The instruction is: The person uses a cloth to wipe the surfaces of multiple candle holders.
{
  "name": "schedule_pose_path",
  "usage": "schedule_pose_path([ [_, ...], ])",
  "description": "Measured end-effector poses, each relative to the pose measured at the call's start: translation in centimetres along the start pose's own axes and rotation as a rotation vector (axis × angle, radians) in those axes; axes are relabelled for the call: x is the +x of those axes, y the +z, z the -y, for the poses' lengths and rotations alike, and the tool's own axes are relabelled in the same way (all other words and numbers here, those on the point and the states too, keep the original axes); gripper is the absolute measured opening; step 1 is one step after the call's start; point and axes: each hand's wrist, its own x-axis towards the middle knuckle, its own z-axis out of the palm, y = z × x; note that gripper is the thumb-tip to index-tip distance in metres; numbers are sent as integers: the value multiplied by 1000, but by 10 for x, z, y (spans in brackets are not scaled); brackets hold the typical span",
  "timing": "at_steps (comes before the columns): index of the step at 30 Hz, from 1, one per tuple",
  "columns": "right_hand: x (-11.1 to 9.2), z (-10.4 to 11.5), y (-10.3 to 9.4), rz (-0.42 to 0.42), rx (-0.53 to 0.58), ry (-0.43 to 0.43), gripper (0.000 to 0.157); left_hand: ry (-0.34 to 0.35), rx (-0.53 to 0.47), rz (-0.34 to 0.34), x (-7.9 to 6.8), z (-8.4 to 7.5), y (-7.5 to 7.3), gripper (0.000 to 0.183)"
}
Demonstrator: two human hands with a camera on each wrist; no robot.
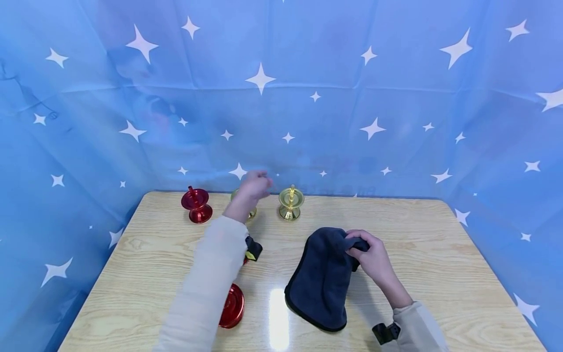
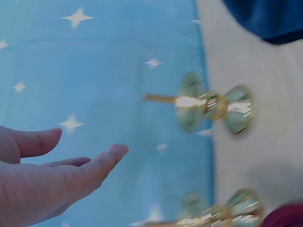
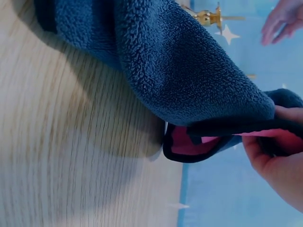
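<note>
My left hand [image 1: 256,185] is raised over the back edge of the table, fingers relaxed and holding nothing; the left wrist view shows the thumb apart from the fingers [image 2: 102,165]. Below it, partly hidden by the hand and forearm, stands a gold candle holder [image 1: 252,214]. Just to the right is a second gold candle holder [image 1: 290,211], with a dish and an upright spike. In my right hand [image 1: 371,254] a bunched corner of a dark blue cloth [image 1: 321,278] is pinched between thumb and fingers. The fluffy cloth has black edging and a pink underside [image 3: 187,146].
At the back left stands a red candle holder [image 1: 200,213]. A shiny red round piece [image 1: 233,305] is near the front, partly covered by the left sleeve [image 1: 198,293]. A blue star-patterned curtain [image 1: 316,122] hangs behind the wooden table [image 1: 418,234].
</note>
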Motion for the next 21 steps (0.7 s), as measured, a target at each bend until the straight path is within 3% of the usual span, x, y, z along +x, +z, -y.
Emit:
schedule_pose_path([
  [3, 0, -1, -1, 0, 0, 6, 19, 41, -27, 4, -2, -8, -13, 54],
  [9, 2, 0, -1, -3, -5, 12, 21, 102, -54, 43, -26, -18, -37, 52],
  [14, 2, 0, -1, -1, -11, 18, 21, 132, -46, 66, -43, -10, -55, 49],
  [21, 2, -1, -1, 3, -23, 12, 21, 131, -45, 19, -60, 14, -76, 44],
])
